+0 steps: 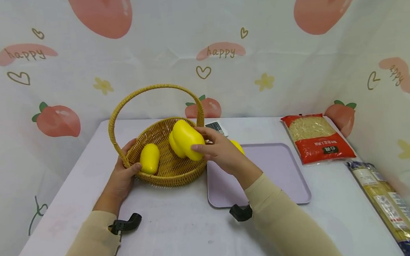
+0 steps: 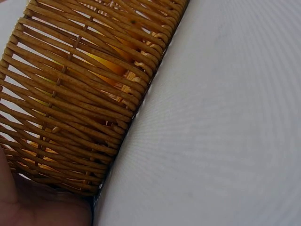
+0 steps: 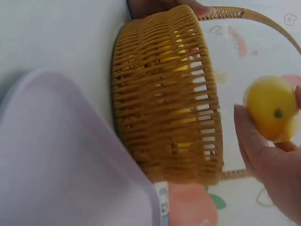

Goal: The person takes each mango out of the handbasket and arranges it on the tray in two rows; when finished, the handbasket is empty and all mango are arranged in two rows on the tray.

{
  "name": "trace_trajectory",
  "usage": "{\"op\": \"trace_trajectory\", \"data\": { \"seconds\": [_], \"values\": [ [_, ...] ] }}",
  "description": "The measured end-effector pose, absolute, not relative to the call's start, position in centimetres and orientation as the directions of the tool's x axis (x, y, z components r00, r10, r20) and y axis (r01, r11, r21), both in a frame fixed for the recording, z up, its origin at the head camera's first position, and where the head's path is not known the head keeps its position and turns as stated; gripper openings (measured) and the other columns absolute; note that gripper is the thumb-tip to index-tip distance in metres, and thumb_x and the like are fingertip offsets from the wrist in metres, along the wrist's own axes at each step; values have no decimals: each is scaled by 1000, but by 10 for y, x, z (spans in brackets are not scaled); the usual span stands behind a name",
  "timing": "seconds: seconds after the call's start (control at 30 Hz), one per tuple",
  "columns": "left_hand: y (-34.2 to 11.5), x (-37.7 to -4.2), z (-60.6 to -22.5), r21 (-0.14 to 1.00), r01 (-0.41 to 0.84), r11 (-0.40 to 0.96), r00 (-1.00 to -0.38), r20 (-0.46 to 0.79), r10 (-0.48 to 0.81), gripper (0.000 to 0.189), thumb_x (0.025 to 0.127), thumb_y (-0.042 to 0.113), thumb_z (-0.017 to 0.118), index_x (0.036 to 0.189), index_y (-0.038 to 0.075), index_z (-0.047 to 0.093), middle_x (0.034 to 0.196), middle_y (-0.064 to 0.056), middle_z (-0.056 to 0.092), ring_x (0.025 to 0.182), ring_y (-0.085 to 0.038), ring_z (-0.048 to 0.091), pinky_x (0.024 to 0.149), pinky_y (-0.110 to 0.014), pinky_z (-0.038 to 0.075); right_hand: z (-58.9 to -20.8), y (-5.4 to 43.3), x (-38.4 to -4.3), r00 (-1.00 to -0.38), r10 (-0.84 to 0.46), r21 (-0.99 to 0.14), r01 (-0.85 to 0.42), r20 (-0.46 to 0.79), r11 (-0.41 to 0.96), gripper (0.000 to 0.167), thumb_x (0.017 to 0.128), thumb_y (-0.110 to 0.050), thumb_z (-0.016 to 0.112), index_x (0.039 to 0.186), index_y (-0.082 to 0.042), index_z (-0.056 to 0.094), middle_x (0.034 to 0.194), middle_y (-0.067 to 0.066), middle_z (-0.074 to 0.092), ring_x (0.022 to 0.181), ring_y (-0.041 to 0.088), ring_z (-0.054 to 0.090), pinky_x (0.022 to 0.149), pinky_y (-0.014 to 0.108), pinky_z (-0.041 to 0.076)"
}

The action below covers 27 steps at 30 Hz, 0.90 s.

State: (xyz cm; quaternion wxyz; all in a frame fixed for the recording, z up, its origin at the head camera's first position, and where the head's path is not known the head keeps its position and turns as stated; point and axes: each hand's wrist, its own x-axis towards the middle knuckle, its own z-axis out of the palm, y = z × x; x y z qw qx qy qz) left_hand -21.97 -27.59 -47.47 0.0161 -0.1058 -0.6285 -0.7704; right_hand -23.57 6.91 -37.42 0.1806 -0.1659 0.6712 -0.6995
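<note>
A person's right hand (image 1: 221,149) pinches a smooth, glossy yellow fruit (image 1: 188,141) between thumb and fingers, holding it above a round wicker basket (image 1: 174,181). The fruit is plump and rounded, with a small green spot at one end visible from the right wrist. Another yellow lobe shows just behind it — whether it is a separate piece, one cannot tell. The left hand (image 1: 122,176) grips the basket's side, thumb over the woven rim. Inside the basket, near that thumb, lies an oblong yellow fruit (image 1: 150,159); loosely spaced strands form the walls beneath a tall arched handle (image 1: 154,87). To the right — just beside the basket — sits a flat lavender tray (image 1: 280,170) with rounded corners and a raised lip. A sliver of yellow (image 1: 237,146) peeks out behind the right hand. A shiny red plastic bag (image 1: 318,139) lies farther right on the pale table (image 1: 173,235).
</note>
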Motion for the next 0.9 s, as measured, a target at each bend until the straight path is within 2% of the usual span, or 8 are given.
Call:
{"op": "trace_trajectory", "data": {
  "seconds": [0.13,0.33,0.53,0.7,0.9],
  "values": [
    [-276,-220,-475,965,162,-207,-976,188,110,80,106,18,75,173,23,31,174,-13,27,149,-22,35,118,-24,32,-376,84,-228,-880,-474,-999,26,-1,-46,61,104,-11,74,161,-11,51,149,15,50,126,34,58,100,42,57],
    [-275,-220,-475,966,162,-201,-976,186,110,81,106,18,75,173,23,31,174,-12,27,151,-23,33,119,-24,31,-383,107,-215,-886,-463,-999,49,-35,-19,60,104,-6,72,160,-11,50,151,17,48,128,37,56,99,40,57],
    [-274,-219,-474,965,158,-208,-977,183,107,82,105,19,76,173,23,31,174,-13,27,151,-23,33,120,-24,30,-393,132,-205,-890,-454,-999,26,-45,48,59,104,-12,73,159,-13,52,151,18,50,125,39,58,96,39,56],
    [-275,-220,-475,962,169,-216,-975,196,110,82,105,18,76,173,22,31,174,-14,27,151,-23,34,120,-24,30,-396,152,-201,-900,-436,-998,-7,-18,55,58,105,-13,72,159,-8,50,148,21,49,121,40,58,93,36,57],
    [-275,-220,-473,963,163,-217,-975,190,111,81,106,18,75,173,21,30,173,-14,27,151,-23,34,120,-24,30,-396,178,-208,-928,-372,-998,4,-27,62,59,107,-12,71,160,-6,46,152,21,45,126,40,54,99,34,57]
  ]
}}
